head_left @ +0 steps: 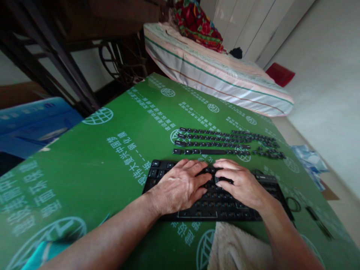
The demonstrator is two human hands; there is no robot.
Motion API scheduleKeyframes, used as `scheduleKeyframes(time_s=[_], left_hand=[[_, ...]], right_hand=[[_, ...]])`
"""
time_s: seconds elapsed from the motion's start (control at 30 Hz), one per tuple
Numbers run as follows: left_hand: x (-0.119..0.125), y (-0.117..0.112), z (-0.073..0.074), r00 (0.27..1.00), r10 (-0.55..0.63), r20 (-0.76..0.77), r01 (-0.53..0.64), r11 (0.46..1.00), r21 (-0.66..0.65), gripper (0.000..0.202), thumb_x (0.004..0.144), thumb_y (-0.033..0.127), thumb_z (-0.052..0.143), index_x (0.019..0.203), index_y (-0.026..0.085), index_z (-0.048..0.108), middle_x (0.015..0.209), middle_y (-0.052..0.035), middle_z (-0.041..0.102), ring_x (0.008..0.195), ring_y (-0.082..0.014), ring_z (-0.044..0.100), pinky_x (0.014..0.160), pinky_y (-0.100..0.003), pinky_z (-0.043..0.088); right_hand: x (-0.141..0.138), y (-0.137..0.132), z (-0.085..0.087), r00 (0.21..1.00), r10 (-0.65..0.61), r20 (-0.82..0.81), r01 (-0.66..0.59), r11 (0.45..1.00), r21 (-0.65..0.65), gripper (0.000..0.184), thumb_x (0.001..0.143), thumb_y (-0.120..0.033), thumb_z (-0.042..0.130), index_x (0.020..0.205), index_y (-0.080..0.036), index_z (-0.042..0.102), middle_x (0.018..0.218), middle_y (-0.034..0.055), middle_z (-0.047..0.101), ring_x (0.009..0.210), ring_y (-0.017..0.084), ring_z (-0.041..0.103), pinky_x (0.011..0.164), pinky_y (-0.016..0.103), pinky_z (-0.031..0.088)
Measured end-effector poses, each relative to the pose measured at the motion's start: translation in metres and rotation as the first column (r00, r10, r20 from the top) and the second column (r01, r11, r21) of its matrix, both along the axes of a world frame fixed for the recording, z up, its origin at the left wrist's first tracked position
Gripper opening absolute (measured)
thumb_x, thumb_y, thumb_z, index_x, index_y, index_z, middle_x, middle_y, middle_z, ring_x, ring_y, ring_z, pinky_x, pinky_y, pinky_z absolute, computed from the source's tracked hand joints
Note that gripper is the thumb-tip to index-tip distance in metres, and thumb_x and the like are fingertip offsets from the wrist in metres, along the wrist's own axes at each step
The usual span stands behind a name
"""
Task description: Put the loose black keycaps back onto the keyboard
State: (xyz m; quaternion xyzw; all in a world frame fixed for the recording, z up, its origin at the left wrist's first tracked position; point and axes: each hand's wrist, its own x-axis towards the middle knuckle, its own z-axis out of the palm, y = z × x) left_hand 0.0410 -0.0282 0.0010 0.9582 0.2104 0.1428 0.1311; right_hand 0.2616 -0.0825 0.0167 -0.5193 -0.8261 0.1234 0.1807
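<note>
A black keyboard (225, 212) lies on the green printed board (98, 161) in front of me, with most of its key sockets bare. Beyond it, several rows of loose black keycaps (213, 144) are laid out in keyboard order. My left hand (180, 187) rests flat on the keyboard's left half, fingers stretched out and holding nothing. My right hand (242, 183) is over the middle of the keyboard, fingers curled, thumb and forefinger pinched on a small black keycap in the upper rows. The two hands' fingertips almost touch.
A cream fleecy cloth (233, 247) lies at the near edge below the keyboard. The keyboard cable (294, 204) and a thin black tool (317, 221) lie to the right. A striped mattress (213, 75) stands behind the board, a blue box (30, 123) to the left.
</note>
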Motion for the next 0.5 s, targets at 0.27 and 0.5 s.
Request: scheduleKeyframes(time_s=[0.27, 0.5], left_hand=[[0.0001, -0.0003, -0.0003, 1.000, 0.005, 0.011, -0.004, 1.000, -0.014, 0.033, 0.092, 0.033, 0.048, 0.123, 0.024, 0.057, 0.138, -0.0084, 0.049, 0.122, -0.0248, 0.048, 0.104, -0.042, 0.036], [0.0007, -0.0012, -0.0007, 1.000, 0.008, 0.023, -0.009, 1.000, 0.027, 0.034, 0.091, 0.033, 0.049, 0.123, 0.023, 0.057, 0.137, -0.0095, 0.049, 0.120, -0.0258, 0.050, 0.102, -0.042, 0.037]], right_hand=[[-0.0004, 0.0026, 0.0027, 0.999, 0.018, 0.049, -0.016, 1.000, -0.021, 0.010, 0.083, -0.013, 0.059, 0.084, -0.021, 0.065, 0.114, 0.0082, 0.063, 0.113, 0.023, 0.056, 0.098, 0.042, 0.048], [0.0005, 0.0036, 0.0037, 0.991, 0.047, 0.125, -0.042, 0.998, -0.041, 0.011, 0.084, -0.013, 0.055, 0.087, -0.021, 0.063, 0.116, 0.0086, 0.062, 0.111, 0.023, 0.057, 0.096, 0.041, 0.049]])
